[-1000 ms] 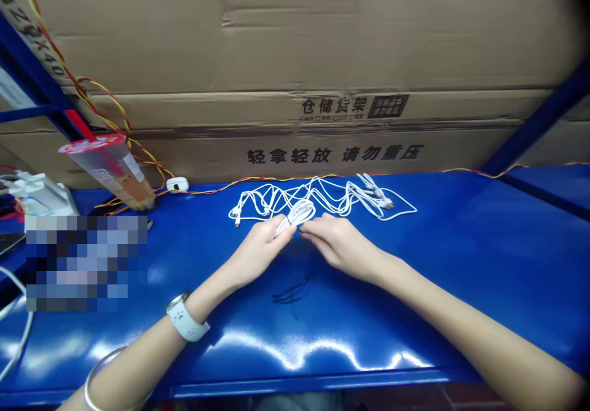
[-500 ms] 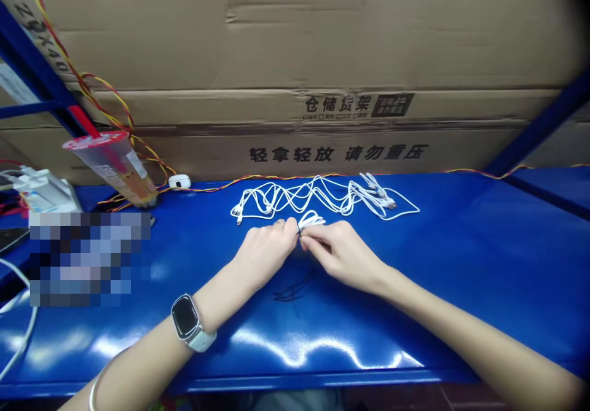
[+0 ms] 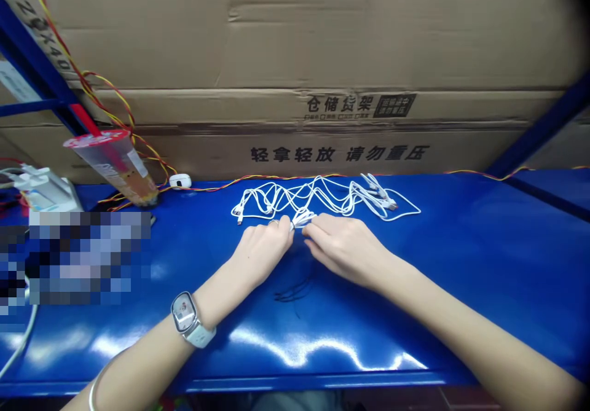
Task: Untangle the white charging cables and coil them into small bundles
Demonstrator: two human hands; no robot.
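A small coiled bundle of white cable (image 3: 303, 217) is held just above the blue shelf, with a thin black tie (image 3: 292, 225) around its left part. My left hand (image 3: 260, 248) is closed on the bundle's left end. Beside it, my right hand (image 3: 343, 245) has its fingers pinched together at the bundle's right side; what lies between the fingertips is hidden. Behind both hands, several loose white USB cables (image 3: 318, 195) lie spread in wavy loops. Several thin black ties (image 3: 292, 291) rest on the shelf below my hands.
Cardboard boxes (image 3: 184, 42) stand behind the blue shelf (image 3: 461, 245). At left are a drink cup (image 3: 115, 165), a white earbud case (image 3: 180, 181), a white charger block (image 3: 46, 190) and a blurred-out patch. Red and yellow wires (image 3: 258, 178) run along the back.
My right fingertips have shifted slightly right, away from the black tie. The bundle and my left hand have moved a little to the left. The loose cables stay put.
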